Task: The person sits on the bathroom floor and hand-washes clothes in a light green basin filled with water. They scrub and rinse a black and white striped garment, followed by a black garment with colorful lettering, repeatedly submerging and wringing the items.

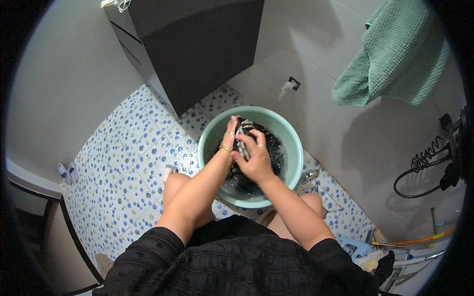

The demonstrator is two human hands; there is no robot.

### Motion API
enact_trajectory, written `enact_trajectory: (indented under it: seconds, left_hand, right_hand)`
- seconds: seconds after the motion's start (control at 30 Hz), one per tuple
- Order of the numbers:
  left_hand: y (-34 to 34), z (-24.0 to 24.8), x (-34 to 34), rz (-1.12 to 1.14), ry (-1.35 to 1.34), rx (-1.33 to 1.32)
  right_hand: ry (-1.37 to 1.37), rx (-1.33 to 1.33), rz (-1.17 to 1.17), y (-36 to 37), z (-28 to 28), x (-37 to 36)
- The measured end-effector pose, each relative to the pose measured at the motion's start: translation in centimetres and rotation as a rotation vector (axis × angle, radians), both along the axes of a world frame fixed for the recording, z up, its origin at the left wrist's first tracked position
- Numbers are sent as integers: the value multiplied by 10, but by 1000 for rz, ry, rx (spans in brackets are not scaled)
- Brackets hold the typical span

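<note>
A pale green basin (295, 153) stands on the floor between my knees, with dark wet cloth and water inside. Over it, black-and-white striped cloth (243, 144) is bunched up between my two hands. My left hand (230, 134), a gold bangle at its wrist, is seen edge-on with fairly straight fingers and the cloth against its palm. My right hand (254, 156) has its fingers bent round the striped part. Where the left thumb lies is hidden.
A dark cabinet (197, 54) stands beyond the basin. A green towel (390, 59) hangs at the right, near a wall tap (288, 88) and a coiled black cord (423, 160). Small slippers (68, 172) lie at the far left; a blue bottle (353, 246) stands lower right.
</note>
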State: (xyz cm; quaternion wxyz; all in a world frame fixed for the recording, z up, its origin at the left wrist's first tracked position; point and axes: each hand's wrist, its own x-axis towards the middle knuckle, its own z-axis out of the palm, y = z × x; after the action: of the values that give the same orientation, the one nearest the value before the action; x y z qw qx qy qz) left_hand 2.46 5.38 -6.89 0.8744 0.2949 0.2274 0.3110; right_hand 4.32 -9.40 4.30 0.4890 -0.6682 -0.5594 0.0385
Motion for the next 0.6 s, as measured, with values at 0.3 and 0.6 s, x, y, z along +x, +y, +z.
enact_trajectory:
  seconds: [0.3,0.6]
  left_hand:
    - [-42,41,5,22,248,203]
    - [-54,75,-3,-198,377,160]
  right_hand:
    - [15,-29,-376,29,-22,41]
    - [368,-142,-253,32,-54,86]
